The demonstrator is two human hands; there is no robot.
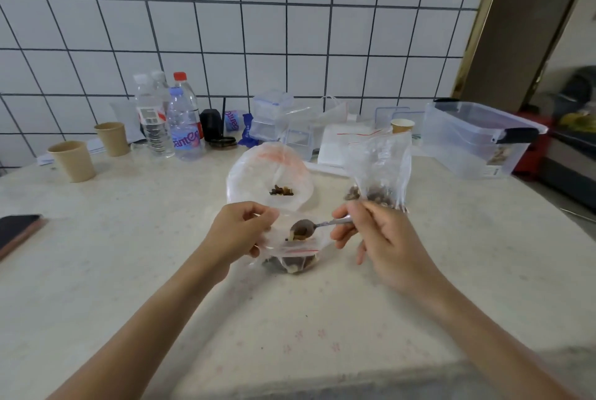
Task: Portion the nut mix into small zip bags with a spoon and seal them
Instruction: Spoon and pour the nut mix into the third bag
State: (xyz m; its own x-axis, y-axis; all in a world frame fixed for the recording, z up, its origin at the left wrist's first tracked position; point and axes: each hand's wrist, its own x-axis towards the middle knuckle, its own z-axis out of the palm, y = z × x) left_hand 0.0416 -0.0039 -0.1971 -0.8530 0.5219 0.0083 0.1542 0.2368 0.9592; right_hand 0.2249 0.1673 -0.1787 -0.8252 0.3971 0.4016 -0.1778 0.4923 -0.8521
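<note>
Left hand (240, 232) pinching small zip bag (292, 254) mouth open at frame centre on desk (129, 270). Right hand (377, 238) fingers clenched on spoon (304, 229), tipping nuts in. Supply bag (379, 170) upright just right, within reach.

Partly legible "amee" on bottle label (184, 142)
</note>
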